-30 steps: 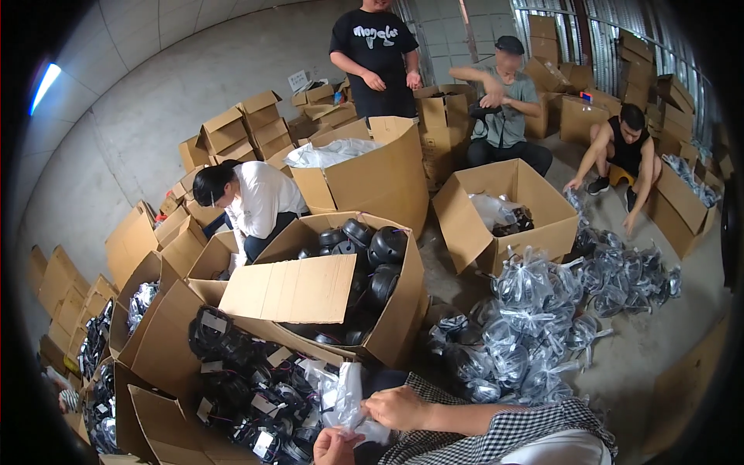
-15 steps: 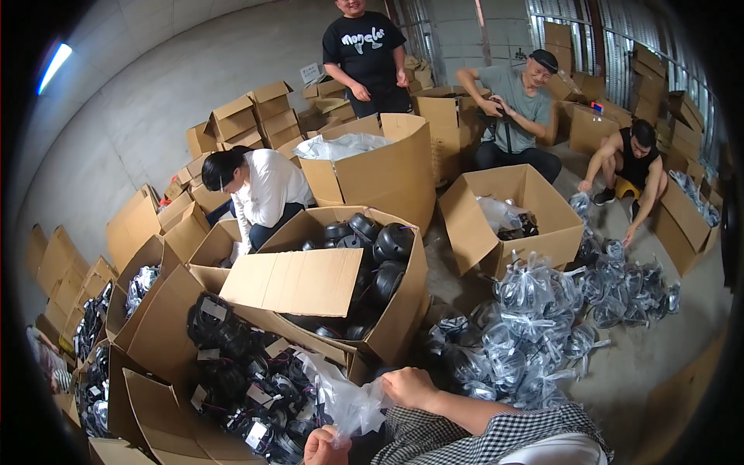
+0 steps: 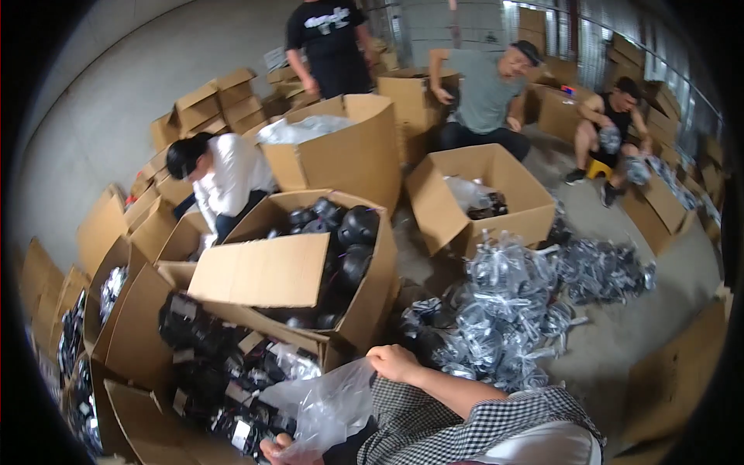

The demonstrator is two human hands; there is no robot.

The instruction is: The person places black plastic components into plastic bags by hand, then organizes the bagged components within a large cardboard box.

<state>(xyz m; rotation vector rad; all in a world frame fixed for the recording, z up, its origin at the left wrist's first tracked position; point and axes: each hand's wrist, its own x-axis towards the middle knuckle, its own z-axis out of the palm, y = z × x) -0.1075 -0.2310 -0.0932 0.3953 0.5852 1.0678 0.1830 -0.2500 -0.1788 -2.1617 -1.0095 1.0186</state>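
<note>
A clear plastic bag (image 3: 322, 407) is stretched between my two hands over the near edge of an open carton. My right hand (image 3: 394, 363) pinches its upper right corner, fingers closed. Lower down, at the bottom of the view, my left hand (image 3: 283, 449) grips the other end, partly cut off by the frame. Just beyond the bag, black round parts with wires and white labels (image 3: 225, 380) fill the carton. A black-and-white checked cloth (image 3: 426, 418) covers my lap beside the right forearm.
A large carton (image 3: 368, 302) of black round housings stands ahead, with a loose flap (image 3: 260, 271) across it. Bagged parts (image 3: 496, 310) lie heaped on the floor to the right. Several co-workers sit or stand beyond, among more cartons (image 3: 496, 186).
My hands have moved farther apart, and the bag is spread wider between them. The whole view has shifted. At the far right, a co-worker has straightened up, holding a bagged part.
</note>
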